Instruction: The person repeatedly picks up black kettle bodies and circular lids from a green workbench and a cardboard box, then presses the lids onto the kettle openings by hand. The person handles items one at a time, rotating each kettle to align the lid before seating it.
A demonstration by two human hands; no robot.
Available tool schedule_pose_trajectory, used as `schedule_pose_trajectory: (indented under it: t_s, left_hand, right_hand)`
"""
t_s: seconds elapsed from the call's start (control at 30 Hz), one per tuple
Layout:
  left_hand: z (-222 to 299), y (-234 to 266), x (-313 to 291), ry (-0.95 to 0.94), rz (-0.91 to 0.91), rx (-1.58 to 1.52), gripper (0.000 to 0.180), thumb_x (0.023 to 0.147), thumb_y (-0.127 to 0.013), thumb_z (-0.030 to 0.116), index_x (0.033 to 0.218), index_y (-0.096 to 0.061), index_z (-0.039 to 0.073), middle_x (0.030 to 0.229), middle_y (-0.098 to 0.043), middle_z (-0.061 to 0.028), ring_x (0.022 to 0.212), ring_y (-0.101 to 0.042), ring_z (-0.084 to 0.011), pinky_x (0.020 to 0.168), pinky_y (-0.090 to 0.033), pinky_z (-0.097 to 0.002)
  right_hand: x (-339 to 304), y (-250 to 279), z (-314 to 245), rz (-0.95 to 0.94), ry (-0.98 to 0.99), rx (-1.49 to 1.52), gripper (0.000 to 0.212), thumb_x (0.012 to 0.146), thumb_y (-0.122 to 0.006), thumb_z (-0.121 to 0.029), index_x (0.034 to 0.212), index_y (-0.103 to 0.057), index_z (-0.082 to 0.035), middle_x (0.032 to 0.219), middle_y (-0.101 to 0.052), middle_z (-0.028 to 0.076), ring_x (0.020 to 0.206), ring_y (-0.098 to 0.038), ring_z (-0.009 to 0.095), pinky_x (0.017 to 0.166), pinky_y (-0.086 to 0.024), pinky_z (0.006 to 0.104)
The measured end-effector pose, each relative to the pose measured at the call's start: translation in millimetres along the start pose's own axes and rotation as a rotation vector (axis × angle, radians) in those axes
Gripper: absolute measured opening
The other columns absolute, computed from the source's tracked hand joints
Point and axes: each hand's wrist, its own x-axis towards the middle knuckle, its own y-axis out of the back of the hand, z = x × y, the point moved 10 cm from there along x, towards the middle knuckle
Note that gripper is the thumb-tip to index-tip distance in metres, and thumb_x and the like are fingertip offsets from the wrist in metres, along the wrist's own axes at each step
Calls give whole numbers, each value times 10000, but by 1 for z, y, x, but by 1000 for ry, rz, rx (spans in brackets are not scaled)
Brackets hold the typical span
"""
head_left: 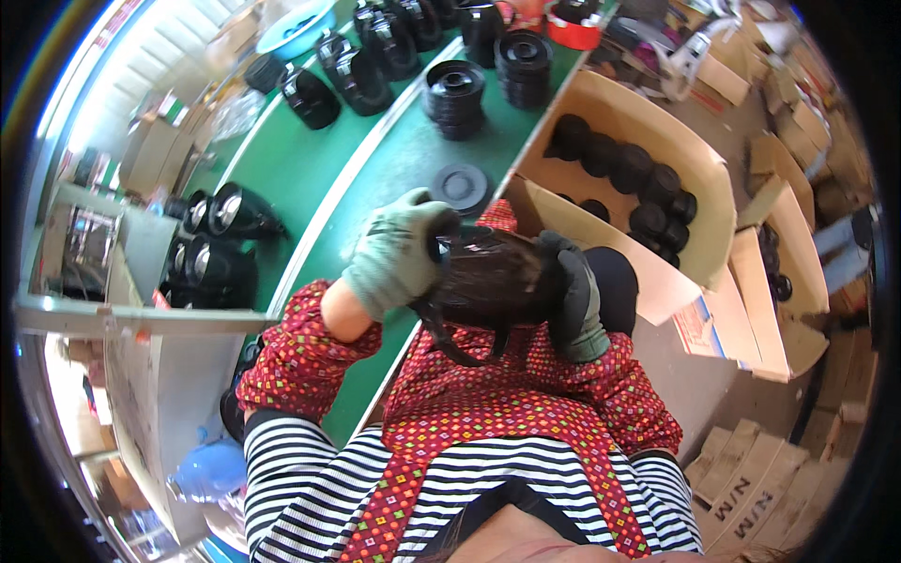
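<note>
A glossy black jug with a curved handle lies sideways in front of my body, held between both hands. My left hand, in a grey-green knit glove, is closed on its left end. Against its other end my right hand, in a glove with a dark coating, grips with fingers bent round the edge. Handle and straps of the jug hang toward my lap. Just beyond my left hand a round black disc-shaped lid lies flat on the green table. What my left fingertips touch is hidden.
Stacked black ring-shaped parts stand farther along the table. Several similar black jugs line its far side, near a light-blue basin. On my right, an open carton holds black round parts. Flat cardboard boxes lie at lower right.
</note>
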Motion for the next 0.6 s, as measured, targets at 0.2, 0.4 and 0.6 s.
schedule_pose_trajectory:
  t_s: [0.2,0.4,0.6]
  left_hand:
    - [27,-7,-8,19,-171,28,848,775,-838,168,1525,-459,51,1403,-548,-271,1137,-652,-463,965,-553,-470]
    - [29,30,-36,-279,-213,-422,889,704,-889,98,1515,-526,73,1688,-266,-273,1583,-254,-475,1249,-343,-515]
    - [25,-33,-53,-284,-352,-150,742,703,-935,369,1373,-688,170,1660,-224,-370,1497,-332,-582,1236,-344,-578]
  right_hand:
    - [-32,-126,-73,-566,302,-794,666,975,-655,-95,1582,-418,47,1587,-472,211,1464,-489,321,1241,-354,416]
    - [-35,-100,-76,-561,179,-740,709,895,-674,-19,1567,-450,24,1591,-481,233,1530,-412,380,1254,-321,469]
    - [-53,-148,-110,-846,504,-1242,788,780,-679,17,1541,-539,-135,1634,-360,339,1518,-378,509,1236,-335,515]
